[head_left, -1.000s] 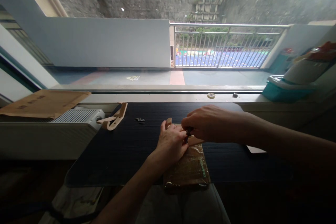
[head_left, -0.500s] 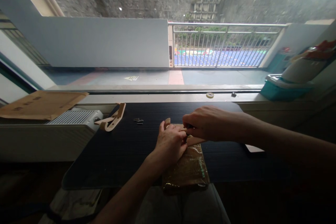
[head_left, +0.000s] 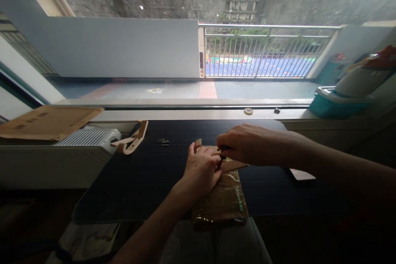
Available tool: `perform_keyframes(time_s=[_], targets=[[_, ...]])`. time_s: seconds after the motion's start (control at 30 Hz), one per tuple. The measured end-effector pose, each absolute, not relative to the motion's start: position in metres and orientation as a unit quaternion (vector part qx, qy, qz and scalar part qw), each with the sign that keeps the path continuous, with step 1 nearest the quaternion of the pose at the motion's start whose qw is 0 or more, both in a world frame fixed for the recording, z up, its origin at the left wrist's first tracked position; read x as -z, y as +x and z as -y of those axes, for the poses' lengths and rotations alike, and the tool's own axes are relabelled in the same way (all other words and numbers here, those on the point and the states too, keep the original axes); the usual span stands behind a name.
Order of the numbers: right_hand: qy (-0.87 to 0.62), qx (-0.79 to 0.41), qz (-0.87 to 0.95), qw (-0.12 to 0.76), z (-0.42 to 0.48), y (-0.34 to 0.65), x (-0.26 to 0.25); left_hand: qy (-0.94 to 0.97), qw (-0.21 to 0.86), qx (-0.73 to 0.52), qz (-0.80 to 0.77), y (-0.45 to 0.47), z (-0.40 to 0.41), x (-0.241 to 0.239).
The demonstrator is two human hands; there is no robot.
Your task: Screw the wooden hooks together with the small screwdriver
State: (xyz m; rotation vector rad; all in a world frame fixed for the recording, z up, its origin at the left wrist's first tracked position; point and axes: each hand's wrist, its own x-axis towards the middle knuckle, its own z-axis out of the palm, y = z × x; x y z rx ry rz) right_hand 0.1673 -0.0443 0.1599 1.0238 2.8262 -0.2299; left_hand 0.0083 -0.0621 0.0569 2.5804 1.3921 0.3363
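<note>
My left hand [head_left: 202,168] is closed over a pale wooden piece [head_left: 230,165] lying on a black ribbed mat [head_left: 148,173], and holds it down. My right hand [head_left: 247,143] reaches in from the right, fingers pinched on a small dark tool or screw at the piece; I cannot make out which. A clear plastic packet [head_left: 223,200] with brownish contents lies just below both hands. Several small dark screws [head_left: 163,142] lie on the mat to the left. A second curved wooden part [head_left: 131,139] rests at the mat's far left corner.
A white ribbed unit [head_left: 88,137] with brown cardboard [head_left: 46,120] on it stands at the left. On the window sill sit a small tape roll [head_left: 248,111] and a dark bit [head_left: 277,110]. A teal container [head_left: 337,105] stands at the right. A flat pale piece [head_left: 301,175] lies under my right forearm.
Both hands stay at the wooden piece; my right hand's fingers have shifted slightly. The view has drifted a little.
</note>
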Motion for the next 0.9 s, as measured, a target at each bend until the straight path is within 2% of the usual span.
perform_keyframes(time_s=[0.4, 0.7, 0.9], targets=[[0.3, 0.068, -0.948, 0.078, 0.047, 0.16, -0.169, 0.865, 0.078, -0.129, -0.479, 0.01, 0.062, -0.055], [0.351, 0.073, -0.931, 0.071, 0.045, 0.166, -0.161, 0.868, 0.086, -0.119, -0.474, 0.01, 0.062, -0.056], [0.355, 0.073, -0.929, 0.08, 0.049, 0.163, -0.175, 0.868, 0.084, -0.118, -0.475, 0.009, 0.062, -0.056]])
